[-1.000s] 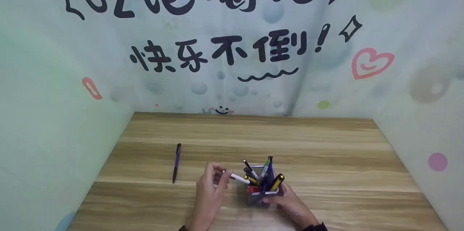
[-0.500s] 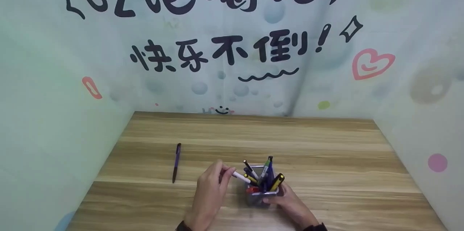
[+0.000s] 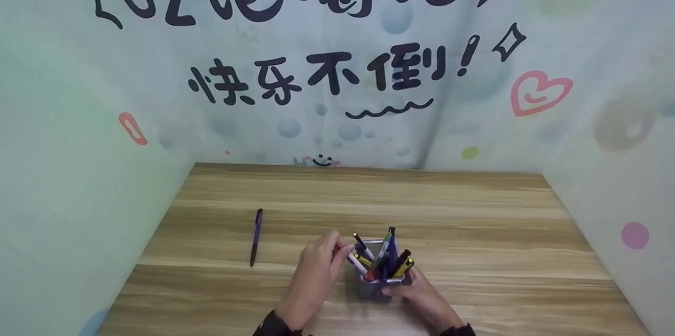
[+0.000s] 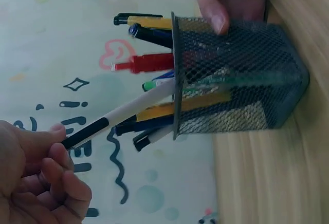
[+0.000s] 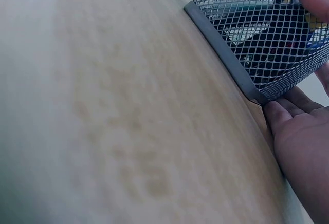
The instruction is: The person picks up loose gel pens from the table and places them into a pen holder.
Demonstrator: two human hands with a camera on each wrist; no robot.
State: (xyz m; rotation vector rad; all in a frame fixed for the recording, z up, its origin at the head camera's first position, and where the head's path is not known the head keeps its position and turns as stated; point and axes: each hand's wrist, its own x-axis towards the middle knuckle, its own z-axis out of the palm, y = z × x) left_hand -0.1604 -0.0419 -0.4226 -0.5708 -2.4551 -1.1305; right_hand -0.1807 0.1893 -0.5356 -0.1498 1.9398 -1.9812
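My left hand [image 3: 319, 265] pinches a white pen [image 4: 141, 102] by its black end, between thumb and forefinger. The pen slants down, its far end past the rim of a dark mesh pen holder [image 4: 241, 75]. Standing on the table, the holder carries several pens and markers, among them a red pen [image 4: 149, 63], a yellow-and-black marker [image 3: 405, 266] and a green-capped pen [image 3: 384, 247]. My right hand [image 3: 427, 299] grips the holder from its right side, with the thumb across the near face and fingers low by the base in the right wrist view.
A purple pen [image 3: 256, 237] lies on the wood-grain table [image 3: 200, 294], left of the left hand. Printed cloth walls [image 3: 316, 135] with lettering stand behind the table and on both sides.
My left hand has moved right to the holder, taking the white pen's far end past the rim. Pens at the holder's right have shifted slightly. The right hand keeps its place.
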